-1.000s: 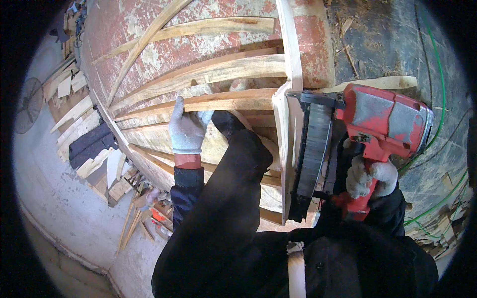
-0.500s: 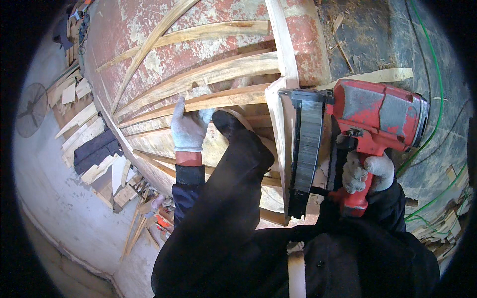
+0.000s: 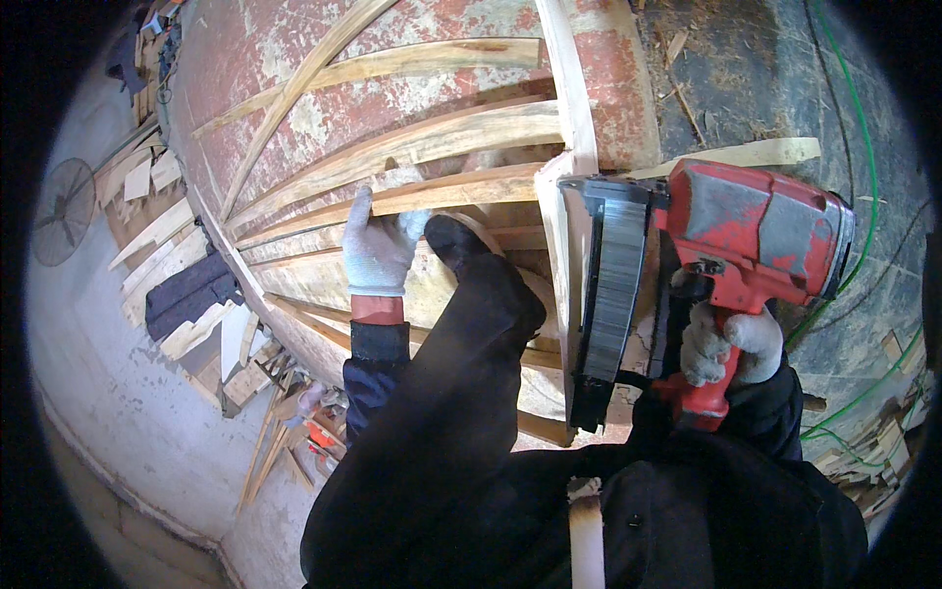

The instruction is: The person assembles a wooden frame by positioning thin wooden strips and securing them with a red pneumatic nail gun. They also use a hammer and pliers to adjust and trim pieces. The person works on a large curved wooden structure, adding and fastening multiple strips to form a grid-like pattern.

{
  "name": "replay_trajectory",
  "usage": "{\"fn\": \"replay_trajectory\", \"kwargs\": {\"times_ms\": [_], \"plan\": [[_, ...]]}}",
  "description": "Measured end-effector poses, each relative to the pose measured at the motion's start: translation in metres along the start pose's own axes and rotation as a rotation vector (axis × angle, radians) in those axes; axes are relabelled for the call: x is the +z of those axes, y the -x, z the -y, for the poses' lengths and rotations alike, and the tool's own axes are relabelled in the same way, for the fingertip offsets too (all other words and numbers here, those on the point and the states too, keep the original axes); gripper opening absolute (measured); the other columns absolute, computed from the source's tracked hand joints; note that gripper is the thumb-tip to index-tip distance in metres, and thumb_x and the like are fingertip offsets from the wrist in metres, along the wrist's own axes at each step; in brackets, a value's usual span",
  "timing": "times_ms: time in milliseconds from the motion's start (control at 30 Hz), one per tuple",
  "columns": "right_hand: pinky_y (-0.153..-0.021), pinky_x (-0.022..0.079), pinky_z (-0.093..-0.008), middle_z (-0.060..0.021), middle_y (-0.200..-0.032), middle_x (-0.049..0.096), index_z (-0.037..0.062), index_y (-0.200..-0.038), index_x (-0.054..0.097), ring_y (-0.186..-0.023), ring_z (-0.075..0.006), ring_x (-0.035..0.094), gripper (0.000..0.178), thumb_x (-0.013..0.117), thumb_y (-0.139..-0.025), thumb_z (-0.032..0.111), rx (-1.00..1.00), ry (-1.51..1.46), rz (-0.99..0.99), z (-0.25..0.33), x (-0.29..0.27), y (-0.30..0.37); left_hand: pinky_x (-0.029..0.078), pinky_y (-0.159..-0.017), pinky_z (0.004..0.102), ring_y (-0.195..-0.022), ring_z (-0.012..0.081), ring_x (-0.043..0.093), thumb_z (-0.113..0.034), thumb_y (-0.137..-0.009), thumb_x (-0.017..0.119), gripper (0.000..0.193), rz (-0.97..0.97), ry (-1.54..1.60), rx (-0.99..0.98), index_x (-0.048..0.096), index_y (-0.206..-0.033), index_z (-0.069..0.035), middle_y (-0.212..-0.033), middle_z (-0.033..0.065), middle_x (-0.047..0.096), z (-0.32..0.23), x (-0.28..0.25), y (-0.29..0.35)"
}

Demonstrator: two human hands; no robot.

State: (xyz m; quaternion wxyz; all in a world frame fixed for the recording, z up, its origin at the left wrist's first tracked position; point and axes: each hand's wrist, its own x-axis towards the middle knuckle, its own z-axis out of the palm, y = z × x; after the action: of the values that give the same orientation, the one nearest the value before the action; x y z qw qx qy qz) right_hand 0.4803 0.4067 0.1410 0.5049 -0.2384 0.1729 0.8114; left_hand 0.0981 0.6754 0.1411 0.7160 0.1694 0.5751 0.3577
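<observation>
My left hand [image 3: 380, 245], in a pale work glove, is closed around a long wooden slat [image 3: 471, 189] of a slatted wood frame. The thumb lies along its near side and the fingers reach over it. In my right hand [image 3: 728, 344], also gloved, is the grip of a red and grey nail gun [image 3: 760, 234]. Its long magazine [image 3: 618, 294] faces left, and the nose is close beside the pale wooden rail [image 3: 557, 221], where the slat's end meets it. Whether the nose touches the rail cannot be made out.
My shoe [image 3: 453, 243] rests among the slats, below the gripped one. Beyond lie more slats [image 3: 442, 61] on a worn red surface. A green hose [image 3: 868, 167] runs along the right. Wood offcuts [image 3: 162, 240] and a round fan [image 3: 66, 213] are at the left.
The rail, my left hand and the nail gun sit slightly farther right in view. Both hands keep the same grips.
</observation>
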Motion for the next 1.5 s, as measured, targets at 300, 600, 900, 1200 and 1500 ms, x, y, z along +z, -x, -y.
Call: {"fn": "replay_trajectory", "kwargs": {"times_ms": [300,600,900,1200,1500], "plan": [[-0.052,0.045,-0.0408,-0.0040,-0.064,0.051,-0.0011,-0.125,0.055,-0.049,-0.0214,0.051,0.059,0.077,-0.082,0.034,0.046,0.075,-0.008,0.008,0.006,0.004,0.055,-0.105,0.0539,-0.130,0.0375,0.058,-0.027,-0.103,0.057,0.044,-0.067,-0.033,0.029,0.053,-0.141,-0.005,-0.141,0.0176,0.059,0.001,0.006,0.001],[-0.048,0.043,-0.0339,0.0008,-0.062,0.045,0.0053,-0.095,0.055,-0.048,-0.0157,0.046,0.037,0.070,-0.089,0.038,-0.066,-0.010,-0.015,0.015,-0.004,0.004,0.057,-0.099,0.0532,-0.123,0.0431,0.062,-0.041,-0.102,0.059,0.062,0.046,-0.023,-0.041,0.045,-0.145,0.002,-0.139,0.0270,0.057,0.002,-0.016,-0.007],[-0.058,0.038,-0.0291,0.0024,-0.068,0.043,0.0142,-0.079,0.047,-0.057,-0.0131,0.046,0.036,0.064,-0.098,0.039,-0.229,0.275,-0.156,0.200,-0.093,0.006,0.054,-0.094,0.0451,-0.112,0.0347,0.067,-0.050,-0.106,0.053,0.061,-0.185,-0.258,0.135,0.055,-0.135,0.003,-0.124,0.0206,0.067,0.051,-0.127,0.001],[-0.082,0.055,-0.0395,-0.0033,-0.097,0.068,0.0061,-0.114,0.065,-0.085,-0.0214,0.065,0.028,0.068,-0.095,0.027,-0.362,0.452,-0.429,0.318,-0.219,0.019,0.054,-0.097,0.0422,-0.111,0.0347,0.069,-0.016,-0.101,0.057,0.027,-0.382,-1.429,0.601,0.070,-0.123,-0.007,-0.123,0.0129,0.072,0.107,-0.222,0.002],[-0.106,0.048,-0.0414,-0.0162,-0.134,0.067,-0.0007,-0.143,0.057,-0.124,-0.0300,0.063,0.058,0.071,-0.091,0.020,-0.510,1.722,-1.338,0.326,-0.280,0.020,0.054,-0.094,0.0401,-0.105,0.0318,0.071,-0.021,-0.101,0.061,0.026,-0.422,-1.140,0.490,0.072,-0.117,-0.005,-0.113,0.0149,0.075,0.099,-0.224,-0.007]]}}
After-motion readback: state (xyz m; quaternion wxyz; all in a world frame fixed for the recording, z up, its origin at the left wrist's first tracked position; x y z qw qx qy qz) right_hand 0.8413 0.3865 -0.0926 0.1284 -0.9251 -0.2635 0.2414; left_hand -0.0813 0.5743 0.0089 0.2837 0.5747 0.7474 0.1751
